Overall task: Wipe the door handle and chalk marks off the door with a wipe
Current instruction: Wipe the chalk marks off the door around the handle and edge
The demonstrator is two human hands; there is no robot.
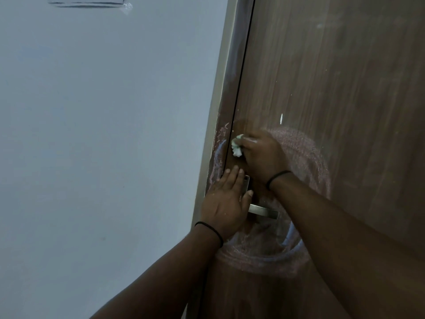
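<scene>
A brown wooden door (345, 88) fills the right side of the view. A pinkish chalk ring (308, 162) circles the handle area, with more chalk smeared on the door frame (218, 153). My right hand (262, 155) grips a crumpled white wipe (236, 147) and presses it on the door near its left edge, above the handle. My left hand (226, 201) lies flat with straight fingers over the metal handle plate (246, 184). The silver lever of the door handle (264, 211) sticks out to the right, below my left thumb.
A pale grey wall (103, 134) covers the left half of the view. A taped rectangular outline (89, 2) sits high on the wall. Small white flecks (281, 118) dot the door above the chalk ring.
</scene>
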